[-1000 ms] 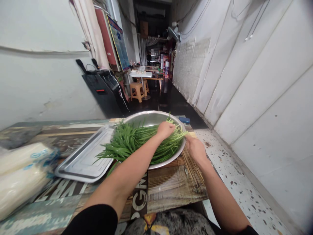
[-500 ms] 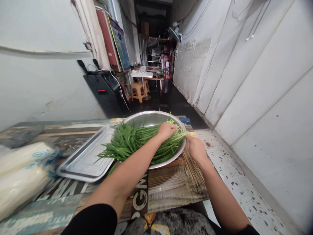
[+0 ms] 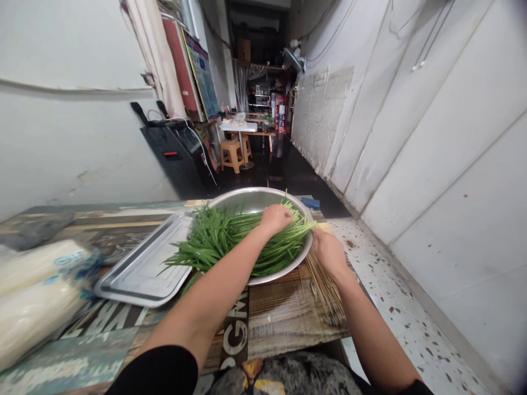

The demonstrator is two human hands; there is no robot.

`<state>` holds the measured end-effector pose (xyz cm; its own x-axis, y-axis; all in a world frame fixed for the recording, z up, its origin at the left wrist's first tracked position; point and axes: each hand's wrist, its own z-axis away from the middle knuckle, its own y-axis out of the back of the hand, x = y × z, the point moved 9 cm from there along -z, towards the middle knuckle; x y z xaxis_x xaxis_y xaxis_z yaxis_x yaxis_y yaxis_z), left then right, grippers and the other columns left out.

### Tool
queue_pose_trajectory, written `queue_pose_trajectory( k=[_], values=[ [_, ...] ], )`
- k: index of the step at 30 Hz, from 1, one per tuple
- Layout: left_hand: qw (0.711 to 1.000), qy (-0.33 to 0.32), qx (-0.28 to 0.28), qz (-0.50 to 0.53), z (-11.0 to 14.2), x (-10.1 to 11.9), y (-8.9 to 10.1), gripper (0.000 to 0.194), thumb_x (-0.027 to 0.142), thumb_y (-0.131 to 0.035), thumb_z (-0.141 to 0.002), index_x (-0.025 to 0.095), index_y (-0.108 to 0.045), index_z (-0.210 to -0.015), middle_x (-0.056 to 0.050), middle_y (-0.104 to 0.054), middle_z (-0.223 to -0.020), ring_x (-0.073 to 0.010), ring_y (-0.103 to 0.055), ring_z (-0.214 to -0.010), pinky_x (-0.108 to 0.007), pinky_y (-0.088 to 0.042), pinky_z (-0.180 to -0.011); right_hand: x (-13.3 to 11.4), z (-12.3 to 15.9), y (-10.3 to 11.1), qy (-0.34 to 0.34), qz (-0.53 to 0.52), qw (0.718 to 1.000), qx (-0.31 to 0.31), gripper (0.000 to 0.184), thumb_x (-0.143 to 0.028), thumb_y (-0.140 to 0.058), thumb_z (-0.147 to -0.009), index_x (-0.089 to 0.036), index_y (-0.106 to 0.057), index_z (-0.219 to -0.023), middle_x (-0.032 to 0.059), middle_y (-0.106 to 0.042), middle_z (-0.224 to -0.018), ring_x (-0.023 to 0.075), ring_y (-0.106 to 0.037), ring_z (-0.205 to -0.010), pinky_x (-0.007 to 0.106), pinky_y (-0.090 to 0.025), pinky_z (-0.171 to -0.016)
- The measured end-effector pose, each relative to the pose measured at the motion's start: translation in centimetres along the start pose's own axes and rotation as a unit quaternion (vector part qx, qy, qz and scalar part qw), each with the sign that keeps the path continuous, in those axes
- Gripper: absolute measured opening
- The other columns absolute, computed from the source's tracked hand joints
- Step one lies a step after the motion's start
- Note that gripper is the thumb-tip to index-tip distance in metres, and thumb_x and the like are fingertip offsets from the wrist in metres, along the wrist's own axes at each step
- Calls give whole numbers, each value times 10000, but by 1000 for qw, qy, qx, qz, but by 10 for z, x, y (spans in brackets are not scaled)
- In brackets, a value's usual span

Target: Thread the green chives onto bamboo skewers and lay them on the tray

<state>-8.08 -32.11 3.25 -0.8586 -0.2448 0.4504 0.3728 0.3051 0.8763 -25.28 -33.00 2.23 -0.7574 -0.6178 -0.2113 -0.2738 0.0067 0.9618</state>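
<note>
Head camera: I look down over the person's two bare forearms to a patchwork wooden table (image 3: 288, 323)
Greens: a thick heap of long green leaves (image 3: 214, 236) lies in the bowl, leafy ends spilling over the left rim, pale stems pointing right
Bowl: the wide metal bowl (image 3: 247, 203) sits on the table, near its far edge
Left hand: the left hand (image 3: 276, 218) is curled over the pale stems inside the bowl, touching them; I cannot tell whether it pinches any
Right hand: the right hand (image 3: 330, 251) is bent at the bowl's right rim, right by the stem ends; its fingertips are hidden, so I cannot tell what it grips
Sticks: a spread of thin brown sticks (image 3: 323, 288) lies below the right hand, beside the bowl
Tray: a shallow metal tray (image 3: 144, 271) lies left of the bowl, some leaf tips hanging over it
Packages: white plastic-wrapped packages (image 3: 37, 296) rest at the table's left
Farther back: light brown stools (image 3: 231, 156) stand by a small white-topped table (image 3: 239, 127)
</note>
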Motion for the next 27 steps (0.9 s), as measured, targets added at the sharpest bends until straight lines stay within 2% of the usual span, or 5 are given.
queue_pose_trajectory(
  k=[5, 9, 18, 23, 27],
  values=[
    [990, -10, -23, -140, 5, 10, -11, 157, 302, -682, -773, 178, -761, -830, -136, -729, -976, -300, -620, -1026, -388, -406, -921, -1, 0, -1, 4, -4, 1000, 4, 412, -250, -317, -963, -244, -614, -1249, 86, -735, -926, 203, -656, -820, 264, -369, -672],
    [985, 3, -42, -166, 6, 13, -13, 147, 208, -653, -775, 138, -759, -849, -161, -725, -1002, -296, -634, -1007, -368, -423, -894, 0, 0, 0, 4, -8, 1000, 1, 396, -243, -325, -960, -239, -638, -1203, 86, -736, -943, 205, -655, -827, 265, -370, -675],
    [999, 31, -16, 31, -1, -5, -6, 296, 270, -595, -815, 228, -759, -1058, -38, -753, -972, -192, -664, -899, -233, -462, -780, 1, 1, 0, 5, -22, 1000, 3, 419, -226, -336, -958, -244, -610, -1274, 93, -735, -987, 206, -656, -858, 261, -388, -706],
    [996, 9, 2, 93, -2, 1, -10, 242, 295, -583, -807, 188, -785, -884, -47, -753, -895, -197, -660, -839, -244, -462, -735, 2, 1, 1, 3, -19, 1000, 6, 430, -238, -331, -956, -260, -609, -1282, 87, -739, -974, 214, -661, -841, 271, -393, -689],
    [988, 1, 2, 156, -4, -1, -15, 247, 320, -632, -783, 180, -779, -923, -41, -753, -906, -197, -659, -854, -249, -468, -764, 2, 2, 2, 2, -19, 1000, 7, 433, -240, -334, -950, -279, -607, -1284, 80, -739, -948, 221, -665, -825, 275, -391, -674]
  ],
)
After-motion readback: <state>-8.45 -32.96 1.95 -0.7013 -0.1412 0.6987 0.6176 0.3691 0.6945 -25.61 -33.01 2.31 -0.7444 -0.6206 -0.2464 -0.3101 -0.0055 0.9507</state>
